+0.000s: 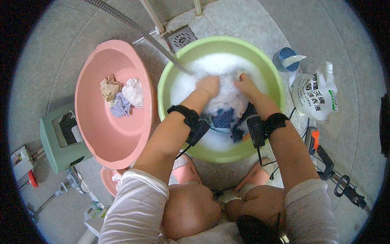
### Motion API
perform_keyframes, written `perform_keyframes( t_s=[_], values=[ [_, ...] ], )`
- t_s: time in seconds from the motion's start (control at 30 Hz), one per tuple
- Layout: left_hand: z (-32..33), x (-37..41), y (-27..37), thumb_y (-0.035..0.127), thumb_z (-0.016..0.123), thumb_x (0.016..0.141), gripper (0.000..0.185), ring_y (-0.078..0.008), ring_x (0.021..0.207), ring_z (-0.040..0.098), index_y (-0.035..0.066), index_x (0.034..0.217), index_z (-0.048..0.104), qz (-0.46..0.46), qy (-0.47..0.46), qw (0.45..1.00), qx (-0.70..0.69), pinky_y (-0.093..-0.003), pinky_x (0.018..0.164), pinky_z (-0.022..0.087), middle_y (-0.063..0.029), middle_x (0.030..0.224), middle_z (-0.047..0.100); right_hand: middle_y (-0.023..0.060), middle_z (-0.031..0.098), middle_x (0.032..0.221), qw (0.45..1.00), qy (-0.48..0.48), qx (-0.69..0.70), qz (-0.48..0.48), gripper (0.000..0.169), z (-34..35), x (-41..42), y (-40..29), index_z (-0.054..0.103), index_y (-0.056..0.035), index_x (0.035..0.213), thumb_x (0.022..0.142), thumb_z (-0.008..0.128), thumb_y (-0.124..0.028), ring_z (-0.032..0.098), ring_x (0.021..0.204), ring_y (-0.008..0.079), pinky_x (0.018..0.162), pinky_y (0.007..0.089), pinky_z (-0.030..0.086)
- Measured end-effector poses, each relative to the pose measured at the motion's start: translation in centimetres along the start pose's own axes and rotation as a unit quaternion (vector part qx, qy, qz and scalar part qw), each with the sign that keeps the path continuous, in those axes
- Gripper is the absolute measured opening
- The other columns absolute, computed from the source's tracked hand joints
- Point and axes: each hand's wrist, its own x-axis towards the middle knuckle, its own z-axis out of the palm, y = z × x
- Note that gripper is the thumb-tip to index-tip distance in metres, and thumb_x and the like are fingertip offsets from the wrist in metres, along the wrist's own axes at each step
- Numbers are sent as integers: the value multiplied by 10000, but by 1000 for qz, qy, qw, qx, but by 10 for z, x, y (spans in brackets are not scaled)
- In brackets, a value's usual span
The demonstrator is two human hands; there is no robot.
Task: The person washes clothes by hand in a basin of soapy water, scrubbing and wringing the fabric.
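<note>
A round green plastic basin (221,159) holds sudsy water and soaking clothes. My left hand (208,85) is low in the foam at its centre-left, fingers turned inward and partly hidden by suds; what they hold cannot be told. Right of it, my right hand (244,83) is curled at the foam with a bit of pale cloth at its thumb and forefinger. A pale, wet cloth (236,102) lies between and below the hands. Dark blue fabric (223,118) shows near the basin's front. The end of a ribbed metal hose (170,56) dips into the suds on the left.
A pink basin (91,128) with small crumpled garments (120,96) stands left, beside a green bin (48,143). A floor drain (182,38) lies behind. At right are a blue cup (281,61), a laundry liquid pouch (313,94) and a long-handled tool (327,164).
</note>
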Motion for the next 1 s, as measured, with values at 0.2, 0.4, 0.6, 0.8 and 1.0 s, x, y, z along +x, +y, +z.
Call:
perform_keyframes(
  t_s=[0.2,0.4,0.6,0.8,1.0],
  values=[
    [-9,2,-38,173,410,815,230,-215,696,561,4,919,527,37,55,865,-497,-322,657,450,-114,844,575,180,535,941,984,97,146,37,398,0,-23,-27,479,59,986,759,507,-266,525,836,267,691,344,427],
    [-37,-34,0,227,395,854,253,-123,707,486,38,1006,467,82,35,686,-722,-249,597,406,-43,865,528,141,508,977,924,45,365,101,417,-13,-31,-49,444,27,1039,825,417,-330,499,876,248,742,361,407],
    [-50,-56,10,367,459,807,328,-103,694,465,74,945,507,101,80,748,-652,-213,563,352,-13,828,530,150,450,1075,780,-81,615,79,475,-5,-50,-92,408,-16,1085,829,377,-414,440,985,266,818,427,360],
    [-49,-53,16,340,457,817,310,-83,631,474,50,886,543,61,172,723,-666,-228,551,378,-5,719,537,108,522,978,792,-141,591,59,449,-9,-70,-122,445,-42,1040,833,350,-428,503,907,228,810,360,385],
    [-51,-56,24,318,461,820,314,-115,560,497,21,783,559,90,306,761,-565,-269,518,409,-50,654,544,107,543,934,809,-136,567,74,449,-2,-79,-135,477,-31,999,833,349,-428,521,874,214,785,352,400]
  ],
)
